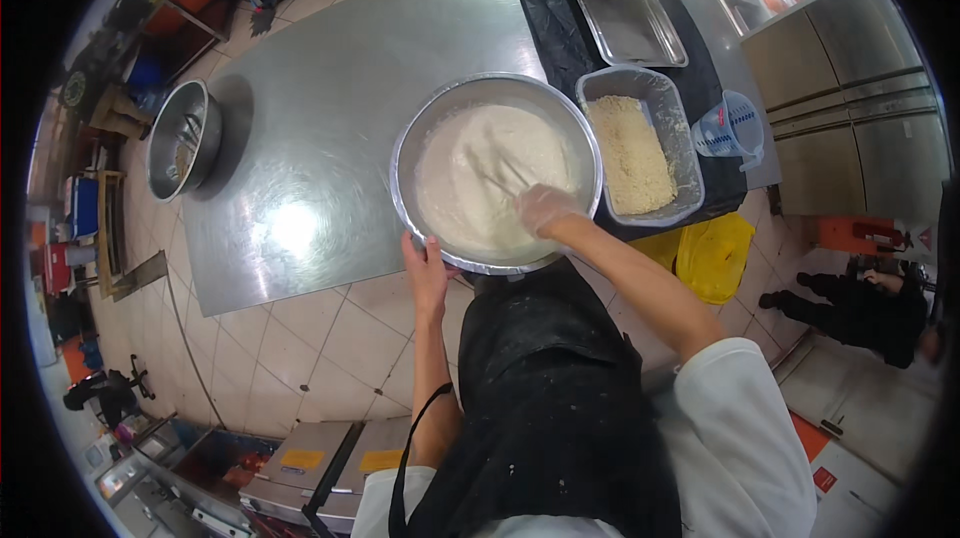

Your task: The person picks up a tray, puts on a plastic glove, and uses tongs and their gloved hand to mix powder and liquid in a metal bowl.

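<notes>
A wide steel bowl (398, 173) of pale, creamy batter (450, 168) stands at the table's near edge. My left hand (428, 268) grips its near-left rim, fingers against the outer wall. Inside the bowl, my right hand (547, 208), in a clear glove, is closed round a thin metal utensil (500, 171). Two slim bars of that utensil show, slanting into the batter; motion blur hides whether they belong to a whisk or tongs. Just right of the bowl sits a grey plastic tub (688, 163) with pale yellow crumbly flour or crumbs (630, 153).
The steel table (330, 88) carries a smaller steel bowl (210, 143) with utensils at its left edge. A metal tray (625, 13) lies on black plastic (545, 18) at far right. Beside the tub are a clear measuring jug (728, 128) and, lower, a yellow container (715, 258). Another person (860, 303) stands at right.
</notes>
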Demonstrator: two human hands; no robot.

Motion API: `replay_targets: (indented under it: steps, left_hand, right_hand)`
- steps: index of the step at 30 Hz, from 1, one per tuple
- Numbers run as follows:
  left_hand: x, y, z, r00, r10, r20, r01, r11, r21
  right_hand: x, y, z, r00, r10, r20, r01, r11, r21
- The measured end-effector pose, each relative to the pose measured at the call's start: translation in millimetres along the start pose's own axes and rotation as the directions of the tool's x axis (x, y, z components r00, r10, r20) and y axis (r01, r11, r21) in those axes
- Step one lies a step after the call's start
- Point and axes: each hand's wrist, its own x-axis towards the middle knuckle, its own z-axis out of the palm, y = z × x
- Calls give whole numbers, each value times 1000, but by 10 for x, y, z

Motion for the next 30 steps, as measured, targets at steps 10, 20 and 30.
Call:
replay_targets:
  steps: [10, 20, 30]
  left_hand:
    - [158, -41, -132, 993, 80, 83, -84, 995, 51]
    - [207, -116, -155, 991, 109, 81, -112, 993, 33]
    - [106, 3, -109, 997, 65, 45, -67, 997, 50]
  right_hand:
    - [-1065, 345, -528, 980, -148, -134, 154, 987, 40]
    - [-9, 276, -107, 924, 150, -352, -91, 980, 178]
    - [-400, 419, -381, 987, -138, -87, 131, 988, -80]
